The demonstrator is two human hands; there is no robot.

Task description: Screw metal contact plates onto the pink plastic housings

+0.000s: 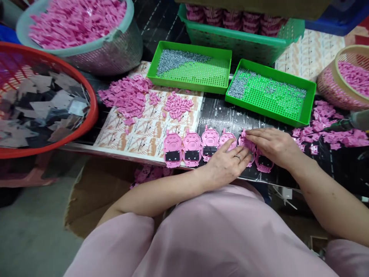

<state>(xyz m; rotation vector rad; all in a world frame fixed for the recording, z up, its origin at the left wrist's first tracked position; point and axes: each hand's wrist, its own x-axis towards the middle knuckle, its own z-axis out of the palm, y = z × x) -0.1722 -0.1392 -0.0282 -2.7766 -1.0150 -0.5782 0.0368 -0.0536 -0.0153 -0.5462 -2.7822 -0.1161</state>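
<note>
Several pink plastic casings stand in a row along the table's front edge, from the leftmost casing (173,144) to the rightmost casing (264,163); several show a black rectangular plate. My left hand (226,163), with a ring, lies over the casings right of the middle, fingers spread and resting on them. My right hand (271,144) reaches in from the right, its fingers extended over the top of the casing (244,141) near the row's right end. Its thumb is hidden. Both hands touch the casings, and neither is seen lifting one.
Green trays (191,85) (266,111) of small screws lie behind the row. Loose pink parts (127,96) and small pink pieces (178,106) are at the left. A red basket (93,111), a pale green basket (135,42) and a cream basket (336,73) stand around. A tool (354,122) is at right.
</note>
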